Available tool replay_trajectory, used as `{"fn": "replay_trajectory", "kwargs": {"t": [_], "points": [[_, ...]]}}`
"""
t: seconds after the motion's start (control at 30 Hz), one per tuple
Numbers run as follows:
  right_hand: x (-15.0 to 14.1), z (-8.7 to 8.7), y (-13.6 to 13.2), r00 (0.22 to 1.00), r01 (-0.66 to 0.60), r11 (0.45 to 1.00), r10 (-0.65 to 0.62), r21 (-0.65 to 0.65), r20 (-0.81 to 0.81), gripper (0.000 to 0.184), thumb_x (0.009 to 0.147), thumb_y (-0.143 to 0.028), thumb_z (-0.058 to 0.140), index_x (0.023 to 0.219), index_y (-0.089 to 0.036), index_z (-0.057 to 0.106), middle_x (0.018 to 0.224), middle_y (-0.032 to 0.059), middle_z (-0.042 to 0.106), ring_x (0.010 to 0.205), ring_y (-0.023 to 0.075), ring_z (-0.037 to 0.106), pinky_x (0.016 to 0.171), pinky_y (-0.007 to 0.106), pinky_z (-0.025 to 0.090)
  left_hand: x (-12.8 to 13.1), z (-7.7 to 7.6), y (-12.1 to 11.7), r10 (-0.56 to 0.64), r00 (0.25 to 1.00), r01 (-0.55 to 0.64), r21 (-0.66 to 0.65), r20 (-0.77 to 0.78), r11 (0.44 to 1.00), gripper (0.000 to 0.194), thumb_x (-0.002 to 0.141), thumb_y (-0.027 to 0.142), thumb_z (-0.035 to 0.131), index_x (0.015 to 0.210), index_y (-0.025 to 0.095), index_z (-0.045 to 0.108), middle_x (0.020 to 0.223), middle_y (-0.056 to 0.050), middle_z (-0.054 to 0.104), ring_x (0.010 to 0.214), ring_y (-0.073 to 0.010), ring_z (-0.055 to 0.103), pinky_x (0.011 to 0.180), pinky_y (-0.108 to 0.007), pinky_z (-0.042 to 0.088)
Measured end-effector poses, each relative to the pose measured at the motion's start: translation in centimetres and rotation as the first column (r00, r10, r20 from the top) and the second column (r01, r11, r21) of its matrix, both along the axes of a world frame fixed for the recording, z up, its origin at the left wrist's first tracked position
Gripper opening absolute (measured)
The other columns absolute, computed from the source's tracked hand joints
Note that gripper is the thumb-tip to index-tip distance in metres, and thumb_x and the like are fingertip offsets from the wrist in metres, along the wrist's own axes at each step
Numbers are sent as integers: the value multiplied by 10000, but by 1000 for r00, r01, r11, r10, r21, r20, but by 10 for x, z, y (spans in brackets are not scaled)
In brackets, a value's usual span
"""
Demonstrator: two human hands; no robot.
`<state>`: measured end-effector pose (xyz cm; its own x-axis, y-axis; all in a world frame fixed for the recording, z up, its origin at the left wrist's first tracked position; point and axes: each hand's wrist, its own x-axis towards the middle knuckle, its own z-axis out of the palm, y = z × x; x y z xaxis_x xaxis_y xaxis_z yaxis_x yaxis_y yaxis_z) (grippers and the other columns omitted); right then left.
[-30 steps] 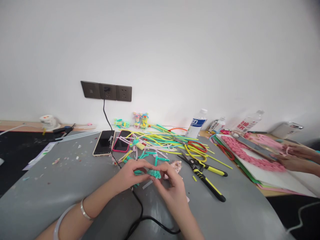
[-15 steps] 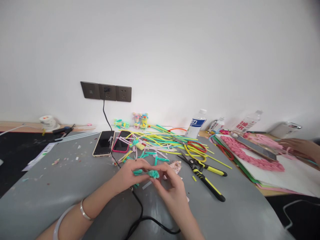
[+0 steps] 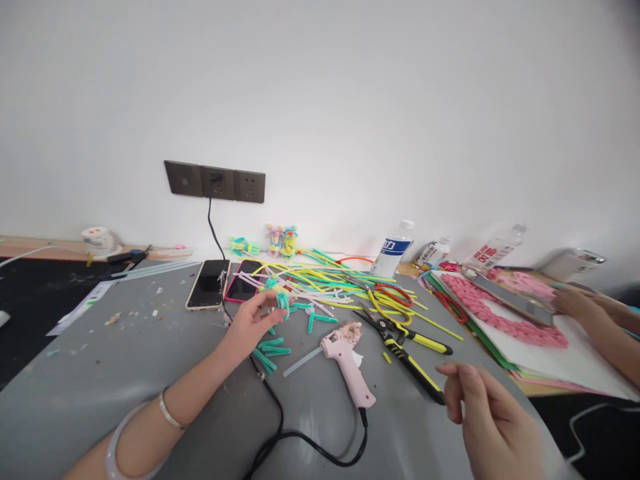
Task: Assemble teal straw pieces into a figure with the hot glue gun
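Observation:
My left hand (image 3: pixel 255 323) pinches a bundle of teal pipe cleaner (image 3: pixel 283 302) between thumb and fingers, raised over the table. My right hand (image 3: pixel 493 420) is at the lower right, fingers curled in with nothing visible in them. It is near the handles of the yellow-and-black cutters (image 3: pixel 413 363). A pink hot glue gun (image 3: pixel 350 367) lies between my hands, a clear glue stick (image 3: pixel 303 362) poking from its rear. Cut teal pipe cleaner pieces (image 3: pixel 271 351) lie just below my left hand, with other teal pieces (image 3: pixel 323 320) to its right.
Long yellow, teal and lilac pipe cleaners (image 3: pixel 320 283) spread behind. Two phones, one black-screened (image 3: pixel 207 285), lie at left. Scissors (image 3: pixel 390 303), a bottle (image 3: pixel 393 250) and finished figures (image 3: pixel 287 241) stand further back. A black cord (image 3: pixel 320 453) loops in front. Another person's hand (image 3: pixel 580 303) is at right.
My hands have parted. The left has moved up and slightly left with the teal bundle; the right has let go and swung far right, uncovering the glue gun.

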<state>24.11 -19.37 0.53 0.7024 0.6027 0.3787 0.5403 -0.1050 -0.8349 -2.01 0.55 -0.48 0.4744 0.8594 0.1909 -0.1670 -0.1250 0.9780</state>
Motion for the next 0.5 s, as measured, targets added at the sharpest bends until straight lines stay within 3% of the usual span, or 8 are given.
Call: {"fn": "replay_trajectory", "kwargs": {"t": [0.13, 0.23, 0.37, 0.5], "points": [[-3, -20, 18, 975, -216, 972, 210, -89, -71, 469, 857, -649, 556, 993, -204, 617, 534, -26, 541, 454, 173, 502, 436, 270, 406, 1, -5, 1, -32, 999, 37, -153, 35, 987, 414, 741, 494, 786, 935, 137, 707, 869, -65, 725, 782, -179, 648, 688, -287, 552], [-21, -40, 35, 938, -345, 926, 335, -154, -88, 430, 843, -611, 586, 999, -210, 576, 575, -46, 502, 501, 185, 532, 486, 286, 435, 2, -7, 1, -74, 993, 98, -300, 91, 949, 475, 698, 500, 826, 978, 133, 711, 797, -48, 718, 696, -154, 650, 632, -267, 548], [-44, -50, 44, 944, -287, 898, 324, -333, 57, 453, 788, -558, 647, 1057, -214, 529, 640, -43, 521, 531, 211, 587, 539, 310, 469, 3, -5, 0, -62, 987, 119, -402, 151, 908, 467, 658, 426, 880, 990, 149, 705, 797, -24, 705, 701, -144, 676, 618, -246, 561], [-52, -50, 45, 940, -240, 836, 328, -493, 98, 482, 745, -425, 671, 1139, -209, 498, 850, 66, 675, 722, 294, 698, 631, 357, 513, 2, -3, 0, -82, 980, 155, -430, 183, 889, 447, 690, 379, 875, 1032, 163, 685, 830, -26, 706, 715, -136, 681, 604, -225, 556]]}}
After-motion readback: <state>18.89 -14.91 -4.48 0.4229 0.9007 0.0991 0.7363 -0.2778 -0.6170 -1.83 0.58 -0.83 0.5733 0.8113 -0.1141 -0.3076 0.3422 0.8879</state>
